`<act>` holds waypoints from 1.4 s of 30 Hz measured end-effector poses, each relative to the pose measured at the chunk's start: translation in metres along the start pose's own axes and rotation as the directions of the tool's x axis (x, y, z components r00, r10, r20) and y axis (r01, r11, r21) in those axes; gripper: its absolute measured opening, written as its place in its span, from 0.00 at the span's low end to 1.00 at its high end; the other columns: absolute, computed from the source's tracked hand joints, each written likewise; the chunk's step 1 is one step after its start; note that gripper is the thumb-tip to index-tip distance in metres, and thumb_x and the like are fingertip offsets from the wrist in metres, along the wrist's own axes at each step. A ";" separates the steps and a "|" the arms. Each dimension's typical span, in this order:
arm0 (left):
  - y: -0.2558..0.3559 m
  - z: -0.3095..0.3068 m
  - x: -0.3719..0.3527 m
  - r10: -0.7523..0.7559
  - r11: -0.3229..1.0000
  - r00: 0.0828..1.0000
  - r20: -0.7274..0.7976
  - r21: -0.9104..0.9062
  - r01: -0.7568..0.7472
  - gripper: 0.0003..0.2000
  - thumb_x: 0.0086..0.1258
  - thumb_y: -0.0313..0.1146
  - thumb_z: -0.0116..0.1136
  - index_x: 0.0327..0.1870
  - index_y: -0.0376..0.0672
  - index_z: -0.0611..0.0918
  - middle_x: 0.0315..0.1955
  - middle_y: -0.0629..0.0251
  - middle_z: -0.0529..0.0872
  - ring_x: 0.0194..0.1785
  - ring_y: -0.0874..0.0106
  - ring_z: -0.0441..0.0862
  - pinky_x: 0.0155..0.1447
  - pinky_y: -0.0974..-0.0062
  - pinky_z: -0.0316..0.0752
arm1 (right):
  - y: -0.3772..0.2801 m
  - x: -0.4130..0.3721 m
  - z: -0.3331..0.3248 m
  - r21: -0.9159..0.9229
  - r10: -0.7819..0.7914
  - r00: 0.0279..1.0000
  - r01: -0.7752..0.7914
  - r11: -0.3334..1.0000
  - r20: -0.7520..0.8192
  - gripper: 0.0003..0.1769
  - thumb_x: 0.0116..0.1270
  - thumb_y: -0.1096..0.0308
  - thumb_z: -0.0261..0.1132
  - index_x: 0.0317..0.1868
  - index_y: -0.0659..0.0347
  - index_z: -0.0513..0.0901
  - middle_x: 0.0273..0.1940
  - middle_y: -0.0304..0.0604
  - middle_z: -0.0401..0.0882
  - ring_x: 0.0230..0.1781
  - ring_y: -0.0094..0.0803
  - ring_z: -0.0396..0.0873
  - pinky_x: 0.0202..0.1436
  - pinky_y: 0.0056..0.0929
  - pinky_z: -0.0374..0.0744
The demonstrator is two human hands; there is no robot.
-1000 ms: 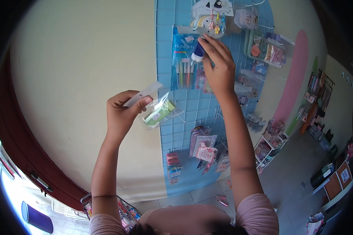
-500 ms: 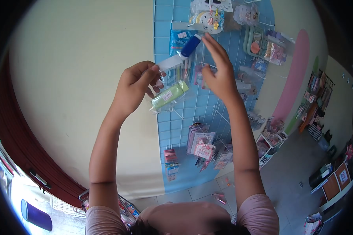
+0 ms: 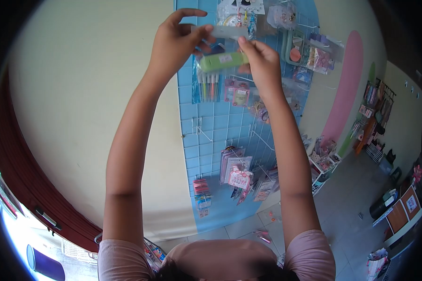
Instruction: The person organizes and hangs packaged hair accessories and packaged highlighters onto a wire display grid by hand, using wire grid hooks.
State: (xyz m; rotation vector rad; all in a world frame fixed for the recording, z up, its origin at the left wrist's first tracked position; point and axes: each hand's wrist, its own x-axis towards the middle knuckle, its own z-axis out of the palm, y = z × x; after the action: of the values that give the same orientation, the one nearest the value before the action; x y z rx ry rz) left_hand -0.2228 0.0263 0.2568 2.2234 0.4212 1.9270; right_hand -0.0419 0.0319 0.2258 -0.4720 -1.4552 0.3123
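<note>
A clear packet holding a light green flat item (image 3: 215, 62) with a white label hangs from a pale header strip (image 3: 229, 32), raised before the wall grid. My left hand (image 3: 176, 42) is at the strip's left end, thumb in front and lower fingers behind, index finger stretched out above. My right hand (image 3: 265, 61) pinches the packet's right side near the strip, thumb on top. Something dark blue shows partly behind the green item; most of it is hidden. Just below hangs a blue pack of highlighters (image 3: 208, 86).
A blue panel with a white wire grid (image 3: 187, 112) carries hooks and hanging packets. Pink packets (image 3: 240, 178) hang lower down. Keychains (image 3: 246, 18) and a green case (image 3: 293, 49) hang near the top. A white rack (image 3: 326, 164) stands at right, a purple cylinder (image 3: 44, 262) at lower left.
Both hands have moved up with the packet, and the strip has turned from slanted to nearly level. My right hand has gone from open fingers to pinching the packet's right side.
</note>
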 end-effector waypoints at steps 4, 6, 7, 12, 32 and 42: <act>0.003 0.011 0.024 -0.126 0.992 0.991 -0.051 -0.018 0.125 0.14 0.66 0.27 0.57 0.50 0.34 0.72 0.25 0.56 0.84 0.24 0.73 0.81 0.28 0.75 0.77 | 0.008 0.020 0.000 -0.040 -0.010 0.999 0.007 0.999 -0.052 0.20 0.63 0.55 0.63 0.27 0.66 0.80 0.21 0.37 0.77 0.15 0.21 0.73 0.20 0.19 0.71; -0.012 0.014 0.024 -0.050 0.998 0.997 -0.062 0.042 0.053 0.14 0.65 0.31 0.58 0.50 0.36 0.75 0.26 0.59 0.85 0.26 0.76 0.82 0.30 0.80 0.78 | 0.014 0.023 -0.002 -0.061 0.003 0.998 -0.006 0.998 -0.060 0.20 0.63 0.54 0.64 0.27 0.66 0.80 0.20 0.37 0.77 0.15 0.21 0.73 0.20 0.19 0.71; -0.019 0.015 0.023 -0.012 0.997 0.998 -0.065 0.072 0.017 0.14 0.65 0.33 0.59 0.50 0.37 0.76 0.27 0.61 0.86 0.27 0.77 0.83 0.31 0.82 0.78 | 0.019 0.025 -0.002 -0.065 0.010 0.998 -0.013 0.998 -0.058 0.20 0.63 0.54 0.64 0.27 0.67 0.80 0.20 0.37 0.77 0.15 0.21 0.73 0.20 0.19 0.71; -0.026 0.016 0.022 0.023 0.992 0.997 -0.074 0.123 -0.013 0.13 0.65 0.31 0.58 0.49 0.37 0.76 0.26 0.61 0.86 0.26 0.78 0.82 0.31 0.82 0.78 | 0.022 0.021 -0.004 -0.068 0.047 0.999 -0.047 0.997 -0.013 0.20 0.63 0.54 0.63 0.26 0.66 0.80 0.20 0.37 0.77 0.15 0.21 0.72 0.20 0.19 0.71; -0.014 0.010 0.012 -0.130 0.946 0.990 -0.059 0.293 0.142 0.16 0.64 0.32 0.58 0.52 0.37 0.75 0.33 0.52 0.84 0.35 0.70 0.82 0.38 0.72 0.77 | 0.039 0.019 -0.005 -0.164 0.089 0.992 -0.073 0.984 0.091 0.23 0.63 0.50 0.63 0.26 0.65 0.79 0.19 0.39 0.77 0.16 0.23 0.74 0.23 0.20 0.73; -0.031 -0.033 -0.104 -0.127 0.971 0.918 -0.375 0.143 0.192 0.12 0.72 0.33 0.47 0.48 0.36 0.76 0.29 0.61 0.83 0.30 0.75 0.80 0.36 0.79 0.76 | 0.004 -0.029 -0.097 -0.137 -0.037 0.996 0.026 0.990 -0.080 0.19 0.64 0.56 0.64 0.37 0.67 0.79 0.31 0.41 0.81 0.33 0.26 0.80 0.39 0.23 0.76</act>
State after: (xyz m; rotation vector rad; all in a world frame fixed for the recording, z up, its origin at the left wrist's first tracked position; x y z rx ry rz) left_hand -0.2719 0.0200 0.1543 1.8457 0.8307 2.2891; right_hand 0.0521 0.0107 0.1940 -0.5649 -1.4075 0.1670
